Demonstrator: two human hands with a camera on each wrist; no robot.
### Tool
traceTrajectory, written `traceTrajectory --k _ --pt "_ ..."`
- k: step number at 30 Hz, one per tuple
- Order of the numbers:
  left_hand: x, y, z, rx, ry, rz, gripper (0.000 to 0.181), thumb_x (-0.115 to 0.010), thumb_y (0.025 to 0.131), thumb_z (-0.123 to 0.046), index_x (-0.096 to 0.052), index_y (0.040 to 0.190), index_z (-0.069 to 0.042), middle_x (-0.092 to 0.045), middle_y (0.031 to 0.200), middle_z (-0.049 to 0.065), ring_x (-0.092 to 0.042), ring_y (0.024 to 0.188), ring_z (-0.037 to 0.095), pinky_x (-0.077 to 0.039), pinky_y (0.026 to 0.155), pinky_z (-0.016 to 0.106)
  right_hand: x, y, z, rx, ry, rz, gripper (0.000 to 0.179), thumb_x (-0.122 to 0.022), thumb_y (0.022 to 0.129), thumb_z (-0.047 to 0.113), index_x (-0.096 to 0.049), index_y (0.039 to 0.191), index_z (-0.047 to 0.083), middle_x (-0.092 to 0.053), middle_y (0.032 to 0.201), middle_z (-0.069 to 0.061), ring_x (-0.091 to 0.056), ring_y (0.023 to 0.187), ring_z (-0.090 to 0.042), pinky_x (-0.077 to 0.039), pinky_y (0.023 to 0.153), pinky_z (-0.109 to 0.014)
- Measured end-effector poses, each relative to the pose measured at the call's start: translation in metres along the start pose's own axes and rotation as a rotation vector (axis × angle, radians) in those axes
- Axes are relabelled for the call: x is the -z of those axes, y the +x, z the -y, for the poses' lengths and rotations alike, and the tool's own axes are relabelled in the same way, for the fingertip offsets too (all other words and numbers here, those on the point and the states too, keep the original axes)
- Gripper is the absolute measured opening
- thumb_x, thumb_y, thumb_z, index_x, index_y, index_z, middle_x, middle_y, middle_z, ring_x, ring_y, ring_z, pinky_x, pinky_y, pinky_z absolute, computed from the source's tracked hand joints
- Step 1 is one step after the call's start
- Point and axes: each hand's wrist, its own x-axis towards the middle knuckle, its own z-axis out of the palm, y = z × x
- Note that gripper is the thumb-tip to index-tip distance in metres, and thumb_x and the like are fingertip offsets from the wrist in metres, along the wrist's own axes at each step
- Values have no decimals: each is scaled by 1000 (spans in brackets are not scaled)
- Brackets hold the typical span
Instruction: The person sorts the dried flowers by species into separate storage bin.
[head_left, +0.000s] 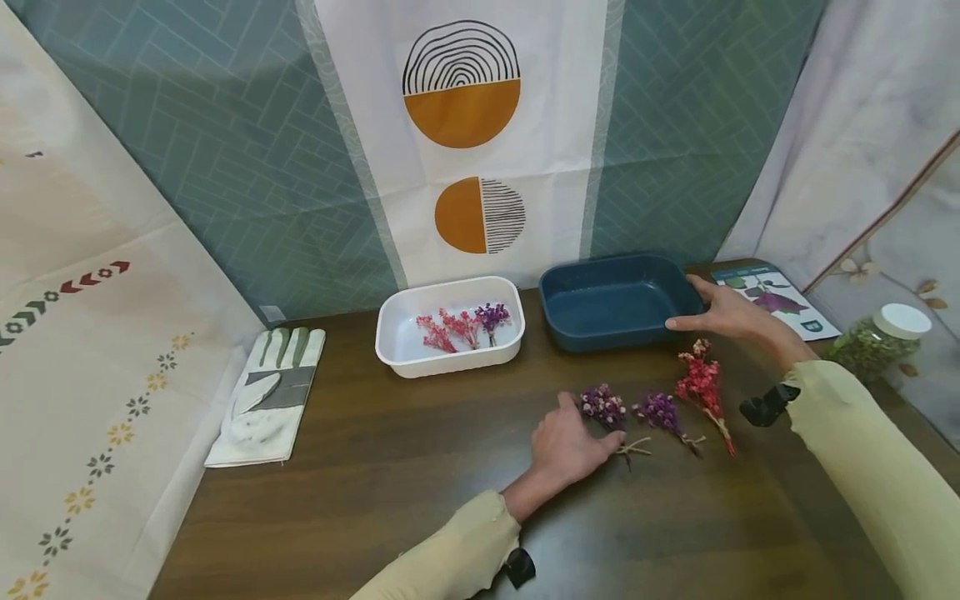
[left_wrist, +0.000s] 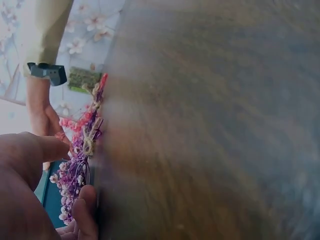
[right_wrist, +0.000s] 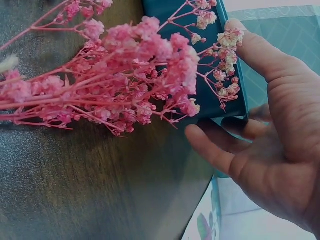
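Note:
My left hand (head_left: 566, 446) is low over the table at a small purple-and-white dried flower bunch (head_left: 602, 406). In the left wrist view the thumb and fingers are spread on either side of the bunch (left_wrist: 72, 182), with the thumb near its tied stems. At the back right, my right hand (head_left: 723, 312) holds the right end of a deep blue rectangular dish (head_left: 615, 337), thumb at the front corner and fingers farther back. A pink dried flower bunch (right_wrist: 135, 75) fills much of the right wrist view, just beside that hand.
A purple bunch (head_left: 658, 411) and the pink bunch (head_left: 701, 383) lie to the right. Left of the dish stands a white tray (head_left: 420, 367) with three small bunches. Gloves (head_left: 270, 396) lie at far left; a printed card (head_left: 780, 300) and a lidded jar (head_left: 873, 342) are at right.

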Motion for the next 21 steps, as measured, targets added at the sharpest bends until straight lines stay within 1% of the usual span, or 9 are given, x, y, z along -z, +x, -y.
traceTrajectory --k 5,8,11,14,17,18,21 --pt "-1 -5 -4 20 -18 -15 67 -86 69 -55 -49 103 -11 -60 73 5 -64 69 26 -49 57 40 -1 0 1 7 0 -1 114 -70 90 50 4 155 -7 -5 154 -43 -15 137 -61 -24 102 -73" --pt "-3 -8 -7 33 -36 -14 70 -86 70 -54 -48 107 -10 -59 73 6 -65 68 26 -49 55 39 -1 0 2 -2 -1 -2 114 -70 91 49 5 155 -7 -5 154 -43 -15 137 -61 -24 102 -73" --pt "-7 -8 -9 43 -20 -10 74 -86 70 -56 -46 113 -10 -62 80 8 -66 73 27 -51 58 40 -1 -1 3 -10 3 0 113 -70 91 49 5 155 -7 -4 154 -42 -15 137 -62 -23 103 -73" --pt "-12 -6 -12 49 21 3 80 -84 70 -59 -46 120 -10 -64 95 9 -67 81 28 -53 65 42 -2 -1 3 -16 6 5 113 -70 91 48 5 155 -7 -5 154 -42 -15 137 -62 -24 102 -73" --pt "-16 -4 -15 44 57 9 84 -84 68 -62 -47 124 -12 -63 107 9 -67 86 28 -53 69 43 -2 -1 2 -19 6 6 113 -70 91 49 5 155 -7 -5 154 -42 -15 137 -61 -24 102 -73" --pt "-17 -4 -15 39 67 10 85 -85 67 -63 -47 125 -12 -62 109 8 -67 86 28 -53 70 44 -2 -1 2 -20 8 4 114 -70 91 49 5 155 -7 -5 154 -42 -15 137 -61 -24 102 -73" --pt "-18 -2 -16 22 89 14 83 -86 67 -60 -48 125 -14 -61 107 7 -66 86 26 -53 70 43 -2 -1 2 -20 11 1 114 -70 91 50 6 155 -6 -4 154 -42 -14 137 -61 -23 102 -73"
